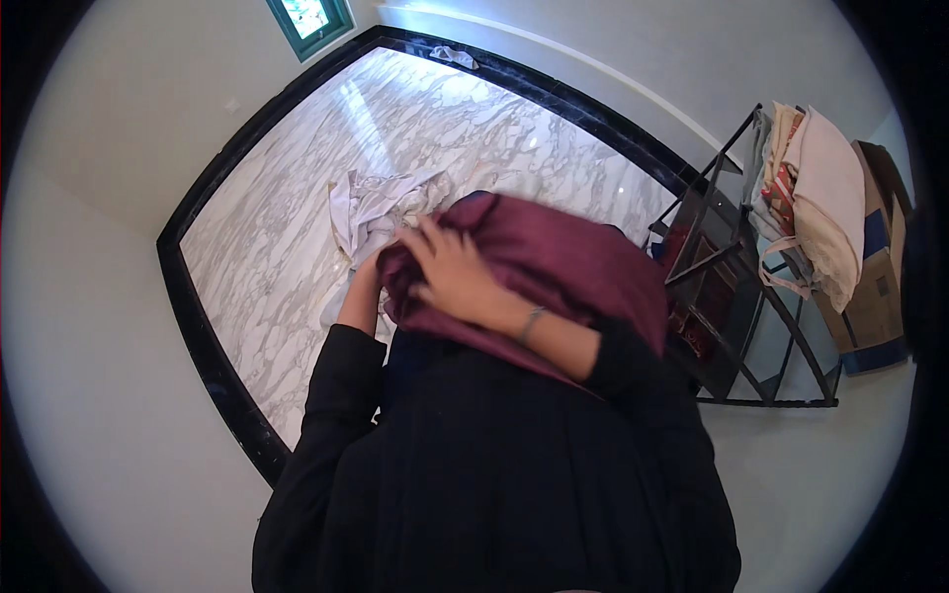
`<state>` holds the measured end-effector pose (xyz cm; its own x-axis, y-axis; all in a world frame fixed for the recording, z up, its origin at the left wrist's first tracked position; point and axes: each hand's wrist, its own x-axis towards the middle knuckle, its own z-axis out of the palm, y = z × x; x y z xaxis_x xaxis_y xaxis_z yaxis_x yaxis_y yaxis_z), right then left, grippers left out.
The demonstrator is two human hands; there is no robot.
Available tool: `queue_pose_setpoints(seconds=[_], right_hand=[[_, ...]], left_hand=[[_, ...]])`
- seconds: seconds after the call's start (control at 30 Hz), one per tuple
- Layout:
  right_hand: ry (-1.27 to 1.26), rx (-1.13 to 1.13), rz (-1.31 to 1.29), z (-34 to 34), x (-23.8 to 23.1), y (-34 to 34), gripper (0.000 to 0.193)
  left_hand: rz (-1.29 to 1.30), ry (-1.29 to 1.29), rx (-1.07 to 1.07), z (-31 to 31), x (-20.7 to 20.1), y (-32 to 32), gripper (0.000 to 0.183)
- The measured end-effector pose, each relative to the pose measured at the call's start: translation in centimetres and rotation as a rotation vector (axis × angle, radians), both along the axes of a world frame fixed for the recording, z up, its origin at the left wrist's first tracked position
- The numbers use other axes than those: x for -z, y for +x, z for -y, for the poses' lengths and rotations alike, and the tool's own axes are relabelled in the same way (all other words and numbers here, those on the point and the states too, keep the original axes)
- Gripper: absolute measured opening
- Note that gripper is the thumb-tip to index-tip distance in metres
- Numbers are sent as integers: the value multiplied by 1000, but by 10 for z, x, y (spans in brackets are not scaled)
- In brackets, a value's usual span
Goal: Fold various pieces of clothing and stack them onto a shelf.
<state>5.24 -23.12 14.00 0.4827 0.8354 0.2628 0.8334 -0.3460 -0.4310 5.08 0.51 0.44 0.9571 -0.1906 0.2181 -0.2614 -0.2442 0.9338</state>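
While the maroon cloth [583,257] lies before me, my right grip [453,272] rests on it, loosely spread; whether my left grip [375,263], mostly hidden at its edge, pinches it, I cannot tell.

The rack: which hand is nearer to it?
Right. The right hand is on the maroon cloth, left of the rack; the left hand, partly hidden, is farther left.

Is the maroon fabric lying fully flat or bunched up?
Partly bunched: maroon fabric gathers under the right hand, smoother toward the picture's right.
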Motion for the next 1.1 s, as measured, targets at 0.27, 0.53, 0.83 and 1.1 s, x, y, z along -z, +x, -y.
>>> queue_pose_setpoints(seconds=[0.27, 0.53, 0.83, 1.1], right_hand=[[277, -305, -878, 6, 19, 30, 64], [7, 403, -20, 210, 46, 113, 67], [26, 474, -815, 291, 41, 129, 53], [244, 667, 241, 231, 1, 175, 42]], left_hand=[[-945, -378, -163, 24, -56, -3, 76], [-527, -19, -205, 69, -57, 6, 54], [-498, -759, -412, 40, -40, -16, 37], [-529, -932, -446, 24, -64, -1, 44]])
